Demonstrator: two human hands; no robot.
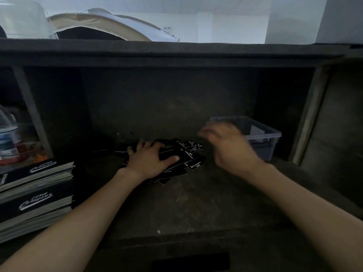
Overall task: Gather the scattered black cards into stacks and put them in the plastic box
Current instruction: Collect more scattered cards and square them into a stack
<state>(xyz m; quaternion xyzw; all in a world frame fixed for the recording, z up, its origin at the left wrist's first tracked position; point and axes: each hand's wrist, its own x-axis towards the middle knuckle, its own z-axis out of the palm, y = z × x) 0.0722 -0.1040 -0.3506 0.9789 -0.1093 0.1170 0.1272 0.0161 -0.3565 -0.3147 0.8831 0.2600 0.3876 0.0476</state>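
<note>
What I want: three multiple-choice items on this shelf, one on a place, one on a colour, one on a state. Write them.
1. The plastic box sits where from the cards? A left B right C on top
2. The cards are? A red B black, white print C yellow
3. The left hand? A lies on the cards B grips the box C holds a cup
Key: B, it stands right of the cards; B, dark faces, white lettering; A, its fingers spread over the cards.
</note>
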